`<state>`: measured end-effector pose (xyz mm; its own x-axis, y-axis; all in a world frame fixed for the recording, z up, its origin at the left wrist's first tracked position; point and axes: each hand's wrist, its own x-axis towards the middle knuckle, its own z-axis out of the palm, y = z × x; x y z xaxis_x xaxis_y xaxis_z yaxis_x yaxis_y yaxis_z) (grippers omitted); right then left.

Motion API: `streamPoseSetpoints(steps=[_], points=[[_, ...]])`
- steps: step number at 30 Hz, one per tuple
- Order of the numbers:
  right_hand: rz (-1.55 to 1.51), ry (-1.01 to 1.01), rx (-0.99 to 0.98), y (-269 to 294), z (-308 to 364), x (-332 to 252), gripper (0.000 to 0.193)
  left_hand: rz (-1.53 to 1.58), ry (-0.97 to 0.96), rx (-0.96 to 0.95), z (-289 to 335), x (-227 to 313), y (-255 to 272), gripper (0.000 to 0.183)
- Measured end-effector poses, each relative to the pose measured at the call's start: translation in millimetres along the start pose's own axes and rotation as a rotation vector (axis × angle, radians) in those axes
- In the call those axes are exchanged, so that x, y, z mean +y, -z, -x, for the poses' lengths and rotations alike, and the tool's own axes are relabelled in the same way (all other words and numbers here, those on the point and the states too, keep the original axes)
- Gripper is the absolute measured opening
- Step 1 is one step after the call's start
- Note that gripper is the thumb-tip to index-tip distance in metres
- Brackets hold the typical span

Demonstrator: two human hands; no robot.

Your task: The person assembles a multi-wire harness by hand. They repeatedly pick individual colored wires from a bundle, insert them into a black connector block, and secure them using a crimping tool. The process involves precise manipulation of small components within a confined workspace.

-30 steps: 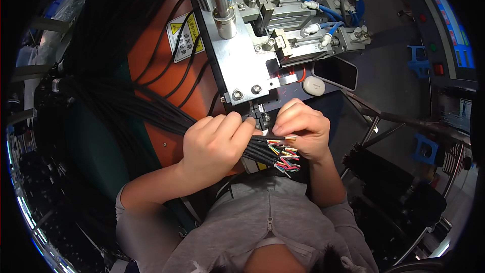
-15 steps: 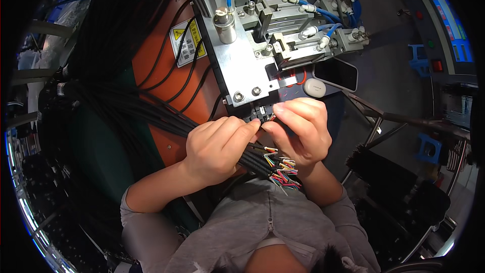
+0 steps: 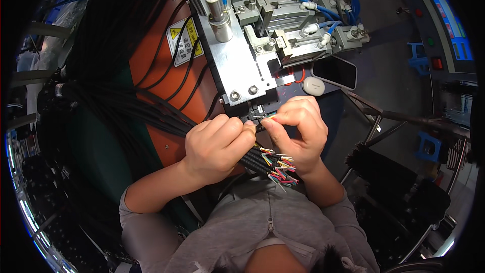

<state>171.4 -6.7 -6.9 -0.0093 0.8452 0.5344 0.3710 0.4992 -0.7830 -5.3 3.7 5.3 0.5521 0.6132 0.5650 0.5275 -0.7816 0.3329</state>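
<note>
Dark factory floor and racks ring a workstation with an orange machine panel (image 3: 151,65) on the left, over which a thick sheaf of black cables (image 3: 121,106) drapes. These look limp and light singly, but bulky together. Rightward, the left hand (image 3: 214,144) is closed around the bundle of black sheathed cables (image 3: 252,157) near their ends, a sound place to hold, since the sleeve gives grip. Their stripped coloured wire ends (image 3: 280,168) fan out below the hands; these seem thin, springy and easily bent, so best pinched close to the tip. Above stands a steel press fixture (image 3: 237,55) with blue air hoses (image 3: 328,23). The right hand (image 3: 298,131) pinches one wire end between thumb and forefinger at the fixture's small slot (image 3: 257,117).
</note>
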Motion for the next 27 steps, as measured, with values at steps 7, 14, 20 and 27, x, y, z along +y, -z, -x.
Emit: streamPoseSetpoints(steps=[7, 14, 20, 27], points=[[-0.643, -0.636, -0.314, 28.6, 5.8, 13.5, 0.01, -0.09, -0.03, -0.037, 1.6, 3.2, 1.3, 0.026], [0.044, -0.218, -0.182, 5.2, 2.2, 22.5, 0.006, -0.265, 0.028, -0.19, 2.6, 9.4, -4.8, 0.034], [0.173, -0.196, -0.246, 2.3, 3.0, 17.6, 0.007, -0.341, 0.097, -0.249, 2.1, 15.3, -4.8, 0.033], [0.105, -0.161, -0.092, -9.0, 10.4, 31.8, 0.007, -0.344, 0.089, -0.229, 1.0, 14.4, -5.7, 0.032]])
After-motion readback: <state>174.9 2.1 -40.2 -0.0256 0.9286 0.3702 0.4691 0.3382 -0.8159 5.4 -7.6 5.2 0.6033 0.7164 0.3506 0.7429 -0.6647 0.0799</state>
